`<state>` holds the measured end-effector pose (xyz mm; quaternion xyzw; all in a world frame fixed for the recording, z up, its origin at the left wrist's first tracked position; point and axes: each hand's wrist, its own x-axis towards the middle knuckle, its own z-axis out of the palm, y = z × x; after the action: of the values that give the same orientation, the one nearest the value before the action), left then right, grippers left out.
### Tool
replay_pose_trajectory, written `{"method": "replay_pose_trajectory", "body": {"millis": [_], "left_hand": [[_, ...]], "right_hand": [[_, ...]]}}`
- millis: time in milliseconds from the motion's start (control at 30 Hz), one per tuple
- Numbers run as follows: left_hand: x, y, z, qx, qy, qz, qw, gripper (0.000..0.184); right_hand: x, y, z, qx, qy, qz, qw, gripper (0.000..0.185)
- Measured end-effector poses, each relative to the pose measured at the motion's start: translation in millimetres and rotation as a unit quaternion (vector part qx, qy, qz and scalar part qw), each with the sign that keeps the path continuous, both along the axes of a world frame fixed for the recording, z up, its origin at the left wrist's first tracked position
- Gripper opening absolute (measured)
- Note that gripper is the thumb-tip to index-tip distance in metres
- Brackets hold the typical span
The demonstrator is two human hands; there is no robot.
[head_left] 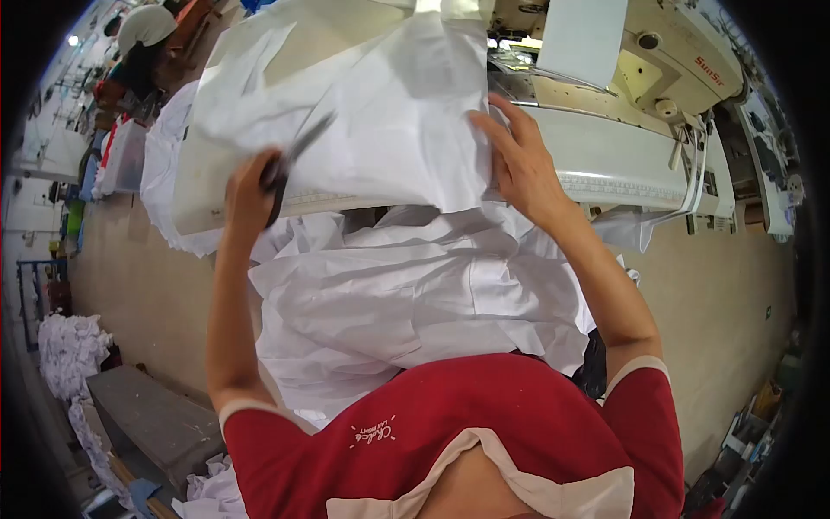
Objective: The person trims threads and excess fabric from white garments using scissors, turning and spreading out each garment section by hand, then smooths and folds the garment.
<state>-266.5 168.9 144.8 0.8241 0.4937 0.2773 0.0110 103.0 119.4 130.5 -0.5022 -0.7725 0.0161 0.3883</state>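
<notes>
My left hand (pixel 252 195) is closed around the dark handles of a pair of scissors (pixel 304 141). The blades, blurred by motion, point up and to the right over a white fabric piece (pixel 411 121). That piece lies over the sewing machine's table (pixel 605 160), its lower corner hanging past the front edge. At its right edge rests my right hand (pixel 523 160), with the fingers apart and the fingertips touching the fabric. A large heap of white cloth (pixel 415 294) fills the space between the table and my body.
The cream sewing machine head (pixel 683 60) stands at the upper right. A ruler strip (pixel 622 183) runs along the table's front. More white cloth (pixel 169 173) hangs at the left side. A grey bench (pixel 156 419) is at lower left; another person (pixel 147 43) sits at upper left.
</notes>
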Motion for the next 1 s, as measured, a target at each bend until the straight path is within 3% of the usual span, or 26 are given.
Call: {"method": "replay_pose_trajectory", "body": {"millis": [133,267,367,433,467,533,600,633,700,733,767,867,933,1000], "left_hand": [[-52.0,-115.9,6.4,-0.155,-0.015,0.102,0.983,0.037],[-64.0,-184.2,35.8,-0.237,-0.050,0.196,0.950,0.041],[-69.9,-216.3,54.6,-0.279,-0.054,0.137,0.949,0.046],[-42.5,-233.0,74.4,-0.383,-0.067,0.128,0.913,0.048],[-32.2,-236.8,71.3,-0.386,-0.066,0.072,0.917,0.046],[-10.8,-241.5,66.6,-0.418,-0.048,0.011,0.907,0.037],[0.7,-244.0,43.2,-0.488,-0.025,0.004,0.872,0.036],[2.7,-245.0,26.7,-0.521,-0.013,0.001,0.854,0.035],[1.1,-246.2,-24.9,-0.513,-0.021,-0.056,0.856,0.035],[0.0,-248.6,-42.5,-0.509,-0.024,-0.083,0.856,0.035],[-1.3,-249.5,-48.5,-0.515,-0.016,-0.096,0.852,0.036],[-8.3,-242.3,-37.1,-0.530,0.011,-0.107,0.841,0.039],[-9.8,-224.6,2.3,-0.538,0.026,-0.085,0.838,0.040],[-10.5,-197.5,5.5,-0.452,-0.004,-0.100,0.886,0.037]], "right_hand": [[-14.8,33.9,-4.0,0.047,-0.086,0.121,0.988,0.037],[-14.8,9.9,0.4,-0.021,-0.032,0.263,0.964,0.025],[22.3,-50.0,62.1,0.024,0.003,0.239,0.971,0.022],[44.6,-107.0,106.0,0.028,-0.052,0.188,0.980,0.014],[52.5,-137.7,121.4,-0.004,-0.099,0.157,0.983,0.011],[59.5,-192.3,148.8,-0.140,-0.065,0.168,0.974,0.011],[76.6,-207.4,131.1,-0.302,-0.105,0.236,0.917,0.014],[88.9,-203.8,90.9,-0.360,-0.129,0.287,0.878,0.015],[95.3,-207.9,-11.9,-0.425,-0.026,0.229,0.875,0.009],[93.0,-203.5,-40.2,-0.523,-0.011,0.232,0.820,0.009],[91.7,-195.3,-53.6,-0.611,0.004,0.232,0.757,0.011],[76.3,-163.6,-3.9,-0.642,-0.242,0.268,0.676,0.017],[79.9,-147.6,10.1,-0.499,-0.112,0.212,0.833,0.023],[69.9,-125.1,2.0,-0.320,0.035,0.107,0.941,0.030]]}}
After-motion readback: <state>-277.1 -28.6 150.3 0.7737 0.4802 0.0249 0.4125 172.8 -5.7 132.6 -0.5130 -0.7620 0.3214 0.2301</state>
